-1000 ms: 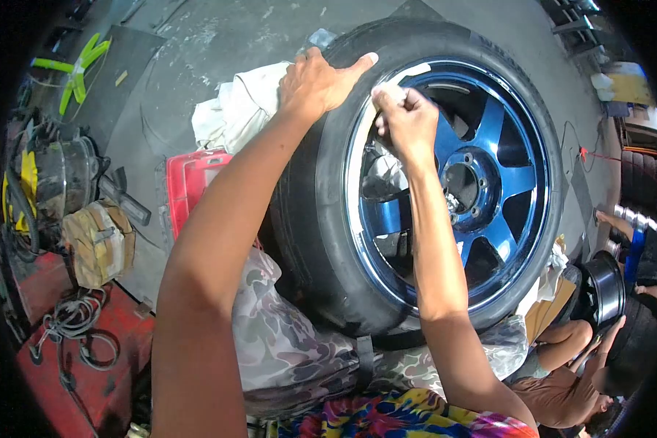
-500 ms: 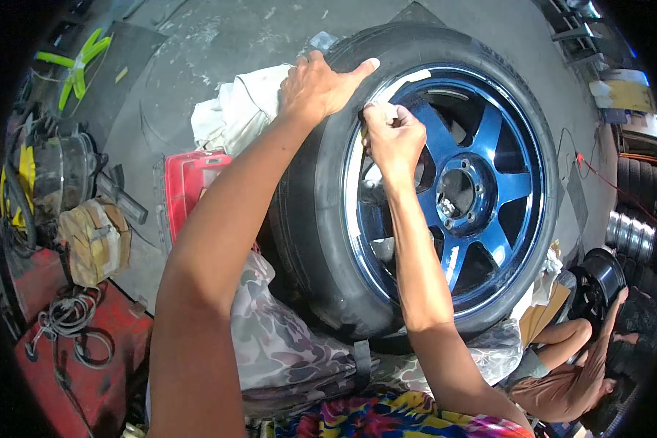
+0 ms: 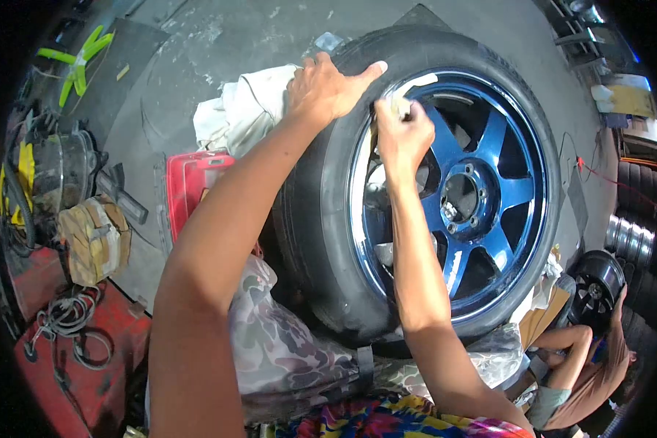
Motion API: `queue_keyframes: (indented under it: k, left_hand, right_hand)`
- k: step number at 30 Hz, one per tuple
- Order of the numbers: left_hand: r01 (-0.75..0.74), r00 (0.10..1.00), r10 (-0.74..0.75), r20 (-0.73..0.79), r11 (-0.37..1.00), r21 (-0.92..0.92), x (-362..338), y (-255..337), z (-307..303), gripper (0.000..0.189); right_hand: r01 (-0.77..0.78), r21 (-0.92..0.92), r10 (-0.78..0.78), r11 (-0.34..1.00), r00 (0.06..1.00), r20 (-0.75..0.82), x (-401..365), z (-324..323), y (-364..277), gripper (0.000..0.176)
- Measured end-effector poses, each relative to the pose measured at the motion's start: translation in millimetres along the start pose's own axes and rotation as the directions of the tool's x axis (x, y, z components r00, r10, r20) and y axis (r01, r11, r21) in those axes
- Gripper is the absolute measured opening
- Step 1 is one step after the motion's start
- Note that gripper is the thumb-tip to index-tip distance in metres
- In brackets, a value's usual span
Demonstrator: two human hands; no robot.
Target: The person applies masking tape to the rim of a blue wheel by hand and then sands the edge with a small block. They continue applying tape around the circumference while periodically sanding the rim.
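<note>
A tyre [image 3: 310,212] on a glossy blue spoked wheel rim [image 3: 515,191] stands before me. My left hand [image 3: 327,89] lies on the tyre's upper left, thumb stretched out, holding nothing. At the rim's upper left edge, my right hand [image 3: 405,135] is closed in a pinch on a small pale wad [image 3: 400,107], perhaps cloth; the fingers hide most of it. A white cloth [image 3: 244,102] lies beyond the tyre, close to my left hand.
Left of the tyre is a red plastic case [image 3: 186,190]. A taped cardboard bundle [image 3: 95,241] and coiled cable [image 3: 73,317] sit on a red surface at far left. At lower right, another person [image 3: 588,379] handles a black wheel [image 3: 597,285]. Several tyres and rims stand behind.
My right hand has shifted slightly right along the rim edge, with the pale wad still pinched. My left hand keeps its place on the tyre. The other person has moved slightly.
</note>
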State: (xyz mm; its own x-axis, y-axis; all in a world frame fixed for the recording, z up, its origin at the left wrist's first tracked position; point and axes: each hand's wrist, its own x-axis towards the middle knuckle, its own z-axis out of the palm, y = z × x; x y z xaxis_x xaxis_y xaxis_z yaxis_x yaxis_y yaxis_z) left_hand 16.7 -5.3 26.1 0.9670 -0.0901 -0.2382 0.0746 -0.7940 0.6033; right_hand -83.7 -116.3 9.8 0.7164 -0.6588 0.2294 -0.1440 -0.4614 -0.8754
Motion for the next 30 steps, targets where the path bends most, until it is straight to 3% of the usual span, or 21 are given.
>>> queue_keyframes:
  k: [2, 4, 5, 8, 9, 10, 12, 14, 16, 19, 22, 24, 30]
  left_hand:
    - [-0.004, 1.000, 0.003, 0.017, 0.999, 0.048, -1, 1, 0, 0.129]
    - [-0.024, 1.000, 0.024, -0.008, 0.999, 0.040, -2, -2, 4, 0.126]
    - [-0.050, 0.998, 0.051, -0.037, 0.999, 0.016, -2, -5, 5, 0.124]
    - [-0.174, 0.982, 0.166, -0.092, 0.981, -0.088, 1, -20, 12, 0.115]
    - [-0.145, 0.989, 0.142, -0.039, 0.981, -0.132, -1, -20, 8, 0.116]
    - [-0.114, 0.993, 0.117, 0.011, 0.978, -0.173, -4, -21, 3, 0.117]
    - [-0.175, 0.977, 0.199, 0.079, 0.955, -0.239, -10, -30, -5, 0.124]
    - [-0.272, 0.929, 0.314, 0.198, 0.939, -0.211, -21, -36, -19, 0.131]
    - [-0.344, 0.885, 0.396, 0.247, 0.911, -0.226, -32, -40, -29, 0.136]
    - [-0.384, 0.877, 0.413, 0.247, 0.910, -0.159, -36, -40, -29, 0.139]
    - [-0.314, 0.916, 0.339, 0.214, 0.939, -0.143, -33, -29, -25, 0.137]
    - [-0.339, 0.918, 0.357, 0.171, 0.932, -0.125, -25, -25, -17, 0.135]
    - [-0.369, 0.923, 0.373, 0.097, 0.928, -0.056, 13, -2, -2, 0.129]
  right_hand:
    - [-0.019, 0.068, 0.013, 0.997, 0.995, 0.095, -20, -6, 9, 0.031]
    - [-0.192, 0.054, 0.180, 0.980, 0.968, 0.176, -28, -14, -1, 0.029]
    - [-0.208, 0.133, 0.182, 0.969, 0.965, 0.187, -23, -11, 10, 0.026]
    - [-0.096, 0.162, 0.082, 0.982, 0.992, 0.095, 14, -6, 22, 0.024]
    - [-0.100, 0.149, 0.090, 0.984, 0.993, 0.073, 28, -10, 25, 0.024]
    - [-0.206, 0.241, 0.185, 0.948, 0.977, 0.107, 38, -17, 19, 0.023]
    - [-0.084, 0.294, 0.068, 0.952, 0.996, 0.063, 54, -30, 30, 0.016]
    - [-0.166, 0.417, 0.151, 0.894, 0.986, 0.069, 56, -38, 37, 0.015]
    - [-0.101, 0.456, 0.085, 0.884, 0.995, 0.055, 54, -39, 44, 0.018]
    - [-0.138, 0.503, 0.124, 0.853, 0.990, 0.061, 55, -39, 44, 0.017]
    - [-0.144, 0.500, 0.132, 0.854, 0.989, 0.060, 53, -41, 45, 0.008]
    - [-0.110, 0.471, 0.053, 0.875, 0.990, 0.132, 51, -43, 43, 0.003]
    - [-0.051, 0.544, 0.010, 0.838, 0.997, 0.079, 52, -36, 47, 0.017]
